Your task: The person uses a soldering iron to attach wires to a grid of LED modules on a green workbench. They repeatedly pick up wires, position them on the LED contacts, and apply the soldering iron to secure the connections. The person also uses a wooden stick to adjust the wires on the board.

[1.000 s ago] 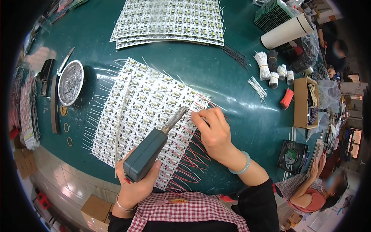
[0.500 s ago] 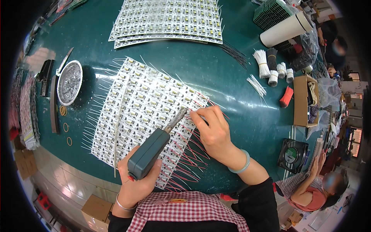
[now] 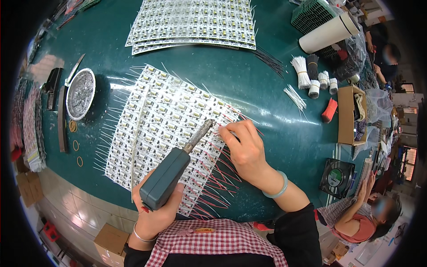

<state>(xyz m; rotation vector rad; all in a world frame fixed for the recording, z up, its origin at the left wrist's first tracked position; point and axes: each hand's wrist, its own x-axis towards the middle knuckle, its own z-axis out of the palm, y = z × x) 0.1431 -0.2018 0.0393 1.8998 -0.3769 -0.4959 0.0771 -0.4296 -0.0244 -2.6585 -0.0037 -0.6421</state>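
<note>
My left hand (image 3: pixel 156 212) grips a grey-green soldering iron (image 3: pixel 171 174) whose metal tip (image 3: pixel 207 125) rests on the right edge of a white circuit-board panel (image 3: pixel 153 129) lying on the green table. White wires stick out of the panel's left side and red wires (image 3: pixel 218 178) out of its right side. My right hand (image 3: pixel 244 149) pinches a red wire right beside the iron's tip, fingers closed on it. A pale green bangle sits on my right wrist.
More white panels (image 3: pixel 195 22) are stacked at the far edge. A round metal dish (image 3: pixel 80 93) and rubber bands lie left. Bundles of white wires (image 3: pixel 302 73), a white roll (image 3: pixel 328 33), a cardboard box (image 3: pixel 351 115) and a small fan (image 3: pixel 337 177) stand right. Another person (image 3: pixel 369 213) sits at lower right.
The iron's tip and my right hand have shifted slightly along the panel's right edge. The panel itself has not moved.
</note>
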